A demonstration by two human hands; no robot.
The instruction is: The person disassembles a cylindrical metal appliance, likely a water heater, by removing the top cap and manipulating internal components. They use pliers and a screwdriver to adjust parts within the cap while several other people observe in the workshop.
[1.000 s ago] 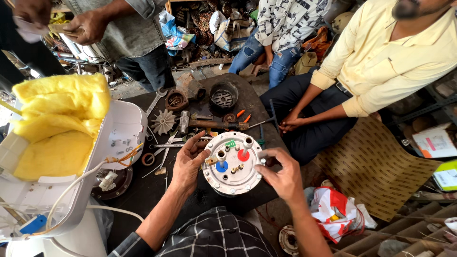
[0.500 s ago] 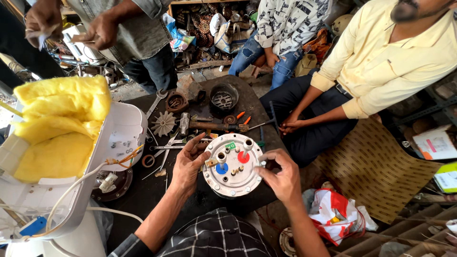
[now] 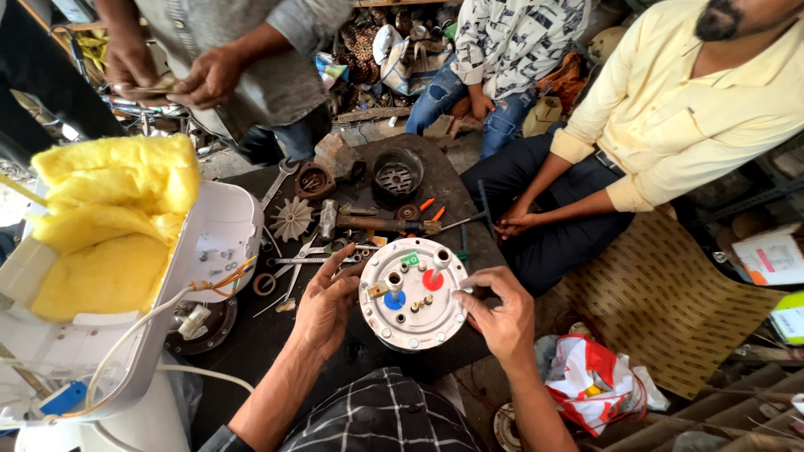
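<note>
**Round metal plate held between two hands above a cluttered desk**

The left hand (image 3: pixel 322 305) grips the left rim of a round metal plate (image 3: pixel 413 295), fingers curled against its edge; the right hand (image 3: pixel 502 314) pinches the right rim, thumb and forefinger closed on it. The plate sits face up over the near edge of the dark desk (image 3: pixel 276 343), carrying a blue disc, a red disc, a green tag and several small posts.

Behind the plate lie a wrench (image 3: pixel 276 182), a white finned wheel (image 3: pixel 291 219), a black round housing (image 3: pixel 397 176), pliers and screwdrivers (packed close, some touching). To the left stands an open white casing (image 3: pixel 213 243) with yellow insulation (image 3: pixel 109 222) and loose wires. A red and white bag (image 3: pixel 590 381) lies at lower right. Three other people surround the desk: one standing at top left, one in a patterned shirt, one in a pale yellow shirt (image 3: pixel 670 109) seated at right.

Compared with half a second earlier, the plate has turned slightly and both hands remain on its rim.
</note>
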